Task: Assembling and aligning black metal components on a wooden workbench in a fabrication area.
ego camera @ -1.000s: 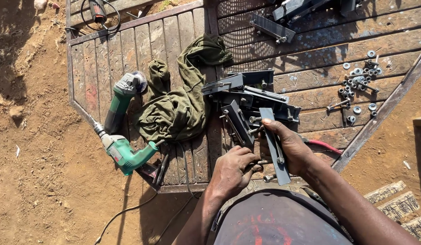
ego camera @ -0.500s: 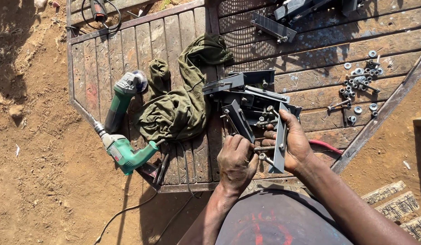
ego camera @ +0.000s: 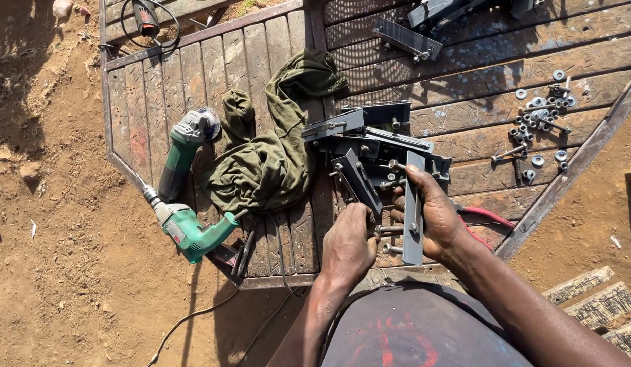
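Note:
My right hand [ego camera: 437, 219] grips a grey flat metal bar [ego camera: 414, 204] and holds it almost upright over the wooden deck [ego camera: 261, 47]. Bolts stick out of the bar towards my left. My left hand [ego camera: 346, 243] is curled beside it, fingertips pinching one bolt [ego camera: 385, 231] at the bar's lower part. Just beyond both hands lies a pile of dark metal brackets [ego camera: 366, 143].
A green cloth [ego camera: 268, 160] lies left of the brackets, with a green angle grinder [ego camera: 183, 149] and a green drill [ego camera: 193, 230] further left. Loose bolts and washers [ego camera: 541, 119] sit at the far right. Red-handled pliers [ego camera: 480, 216] lie by my right wrist. Dirt ground [ego camera: 50, 258] surrounds the deck.
My right hand has turned the bar from slanted to nearly upright and raised it a little. My left hand has closed in on the bolts beside it.

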